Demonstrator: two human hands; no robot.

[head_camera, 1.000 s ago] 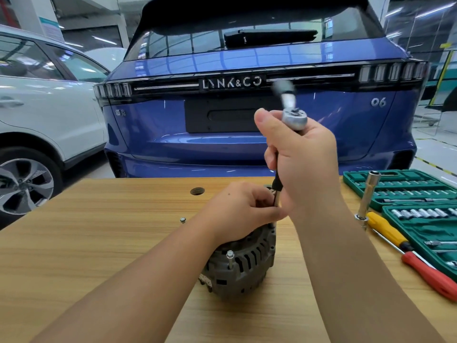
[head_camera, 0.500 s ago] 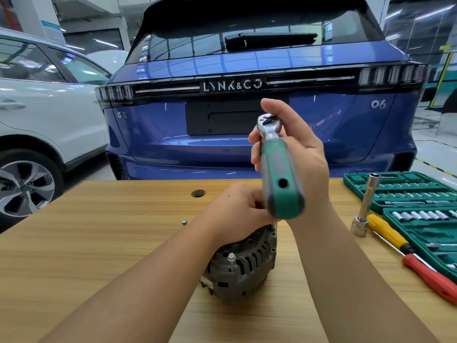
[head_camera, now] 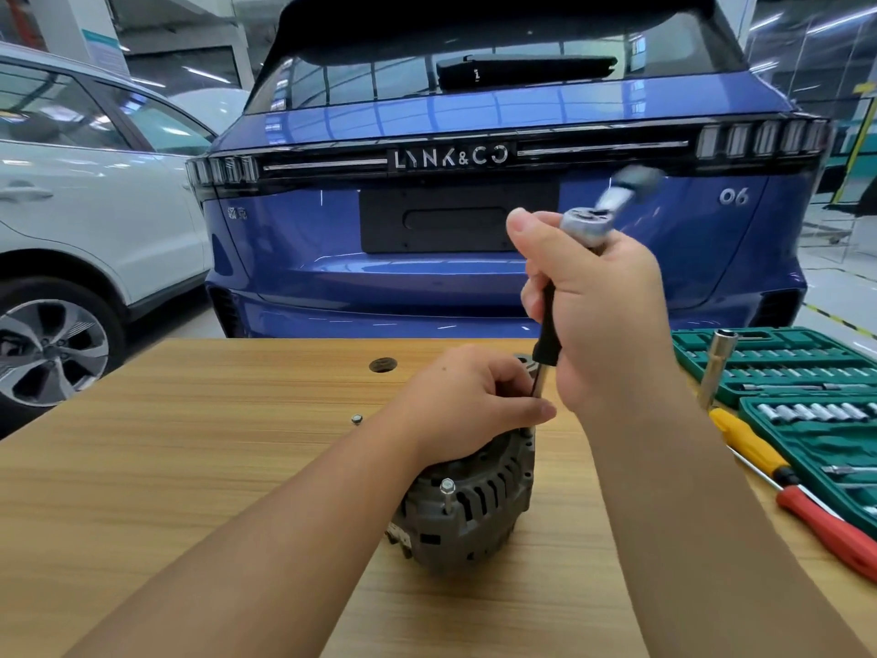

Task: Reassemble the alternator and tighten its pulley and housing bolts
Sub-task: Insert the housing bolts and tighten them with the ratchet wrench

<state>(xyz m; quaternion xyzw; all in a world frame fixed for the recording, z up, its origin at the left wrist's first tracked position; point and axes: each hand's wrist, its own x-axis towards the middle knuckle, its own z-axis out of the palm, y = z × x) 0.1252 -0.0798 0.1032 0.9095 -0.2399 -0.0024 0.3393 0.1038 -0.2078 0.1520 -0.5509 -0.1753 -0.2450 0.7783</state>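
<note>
Alternator [head_camera: 467, 505] looks heavy, rigid cast metal — left hand [head_camera: 467, 406] clamps its top against the surface [head_camera: 190, 467]. Right hand [head_camera: 602, 315] fingers wrapped round the ratchet [head_camera: 586, 225] extension — hold low to stop wobble.

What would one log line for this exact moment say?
step: tightening housing bolt | left hand: steadies alternator | right hand: grips ratchet upright | handle: blurred

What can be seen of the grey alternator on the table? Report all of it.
The grey ribbed metal alternator rests on the light wooden table, tilted toward the camera. Dark vent slots ring its cast housing. One silver housing bolt stands proud at its near side. The left hand rests on its top, hiding it. A black-sleeved extension bar, held by the right hand, comes down to its upper edge.
</note>
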